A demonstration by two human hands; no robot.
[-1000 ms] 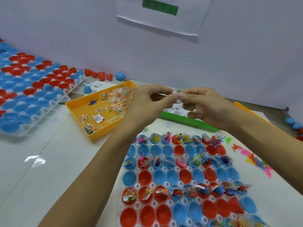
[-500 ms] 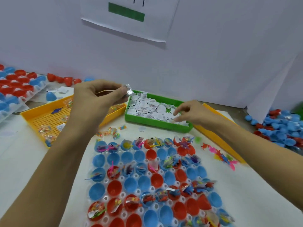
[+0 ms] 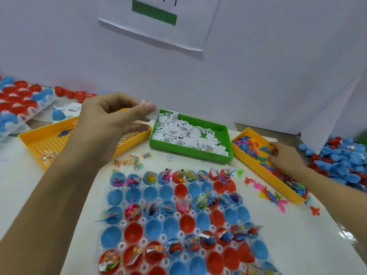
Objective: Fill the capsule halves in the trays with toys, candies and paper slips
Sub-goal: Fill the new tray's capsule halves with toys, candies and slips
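While our left hand (image 3: 111, 124) pinches a paper slip (image 3: 152, 114) at centre frame, our right hand (image 3: 284, 155), fingers curled in the yellow toy tray (image 3: 250, 133) at right, should lift one toy only.

Bright even light, soft shadows, wide-angle edge distortion

Your capsule halves (image 3: 133, 231) are smooth, shiny plastic, red and blue, sitting in a clear, glossy plastic tray (image 3: 179, 234). The green bin (image 3: 188, 153) and the yellow bin (image 3: 258, 161) are plastic too, with little holes in the floor. The slips (image 3: 184, 133) are thin white paper. The table (image 3: 297, 245) looks white and a bit shiny.
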